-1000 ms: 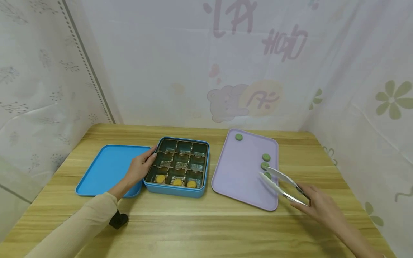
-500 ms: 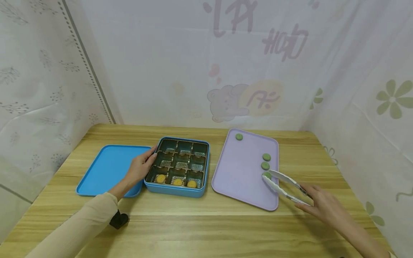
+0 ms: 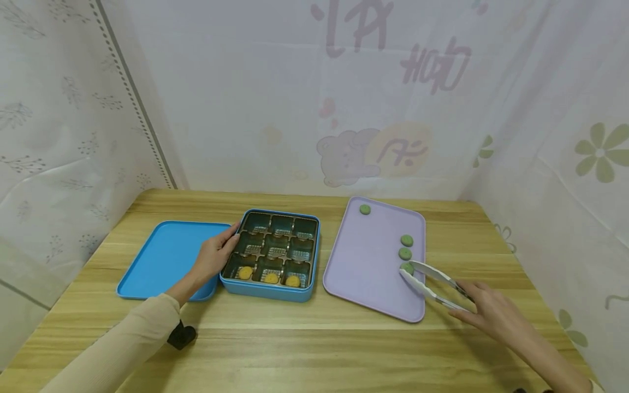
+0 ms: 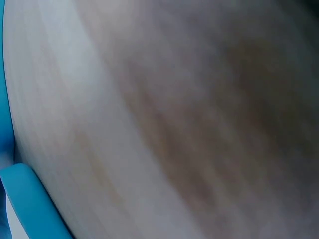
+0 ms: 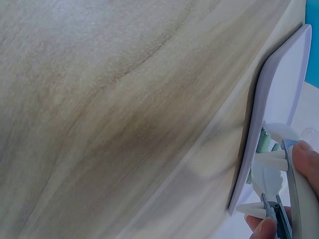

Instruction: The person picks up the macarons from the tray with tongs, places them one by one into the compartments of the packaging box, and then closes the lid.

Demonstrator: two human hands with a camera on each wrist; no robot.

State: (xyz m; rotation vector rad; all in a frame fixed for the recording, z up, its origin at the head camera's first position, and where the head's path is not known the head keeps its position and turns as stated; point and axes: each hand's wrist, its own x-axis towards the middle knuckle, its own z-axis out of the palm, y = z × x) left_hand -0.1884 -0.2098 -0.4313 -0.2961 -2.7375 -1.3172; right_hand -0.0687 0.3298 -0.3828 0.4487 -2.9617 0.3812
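In the head view, my left hand (image 3: 214, 256) grips the left rim of a blue box (image 3: 267, 292). Inside the box is a dark divided insert with several compartments, and yellow cookies (image 3: 245, 272) sit in the three front ones. My right hand (image 3: 491, 311) holds metal tongs with white tips (image 3: 417, 283) over a lilac tray (image 3: 368, 256). Their tips stand on either side of the nearest green cookie (image 3: 407, 268), which is partly hidden; a firm pinch cannot be made out. Fingers on the tongs' handles (image 5: 299, 184) show in the right wrist view.
More green cookies (image 3: 405, 253) lie on the tray, one far off at its back left corner. Left of the box, a blue lid-like tray (image 3: 172, 256) lies partly under my left forearm. Everything stands on a wooden table (image 3: 295, 349) before a printed cloth backdrop (image 3: 245, 109).
The tongs have moved slightly toward me, from between two green cookies to around the nearest one, and their tips have drawn closer together. My left hand and the box stay put.
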